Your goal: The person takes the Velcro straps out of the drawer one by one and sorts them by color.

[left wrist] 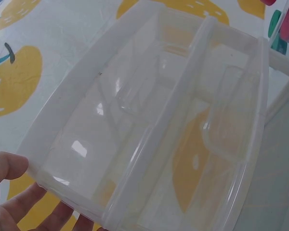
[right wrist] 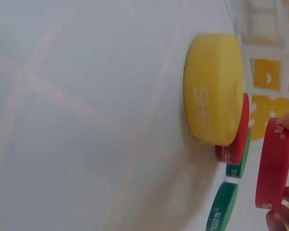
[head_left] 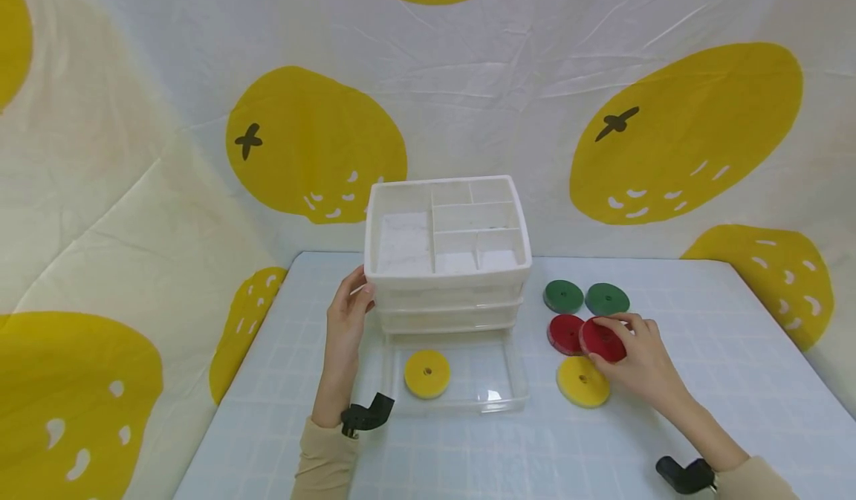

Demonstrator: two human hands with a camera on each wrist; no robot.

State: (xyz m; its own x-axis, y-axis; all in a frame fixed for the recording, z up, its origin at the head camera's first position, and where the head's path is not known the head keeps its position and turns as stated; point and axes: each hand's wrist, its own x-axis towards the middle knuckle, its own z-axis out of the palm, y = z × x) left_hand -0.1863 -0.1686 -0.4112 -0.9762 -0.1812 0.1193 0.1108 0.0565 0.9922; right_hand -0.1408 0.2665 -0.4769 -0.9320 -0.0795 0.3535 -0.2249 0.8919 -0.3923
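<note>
My left hand [head_left: 349, 308] grips the front left corner of a white drawer unit [head_left: 448, 280], thumb [left wrist: 12, 166] and fingers on either side of the edge. Its clear bottom drawer [head_left: 503, 397] is pulled out, with a yellow roll of tape [head_left: 426, 374] lying inside. My right hand [head_left: 643, 366] pinches a red roll of tape [right wrist: 273, 166] by its rim, raised above the table. Nearby on the table lie another red roll [head_left: 565, 334], a yellow roll [head_left: 583, 382] and two green rolls [head_left: 563, 296]. The upper two drawers are closed.
A divided top tray [head_left: 404, 244] crowns the drawer unit. The table [head_left: 461, 459] wears a pale checked cover. Behind it hangs a white cloth [head_left: 481, 114] printed with large yellow fruit. Each wrist carries a black camera mount [head_left: 366, 414].
</note>
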